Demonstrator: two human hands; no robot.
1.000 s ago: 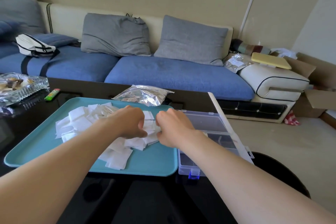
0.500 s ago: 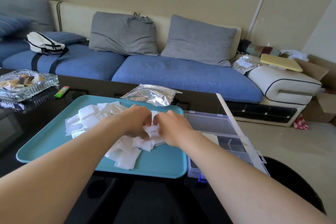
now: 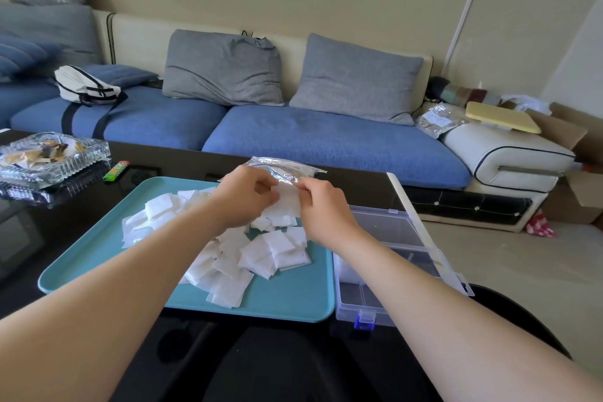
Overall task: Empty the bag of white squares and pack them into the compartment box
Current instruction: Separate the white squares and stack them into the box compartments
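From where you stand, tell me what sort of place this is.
Probably a home living room: a blue sofa with grey cushions, a black coffee table before it, and a glass ashtray on the table.

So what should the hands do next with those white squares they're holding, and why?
Probably swing the bunch rightward and lower it into a compartment. The left hand and right hand pinch a bunch of white squares between them above the tray, and the compartment box stands open just right of it.
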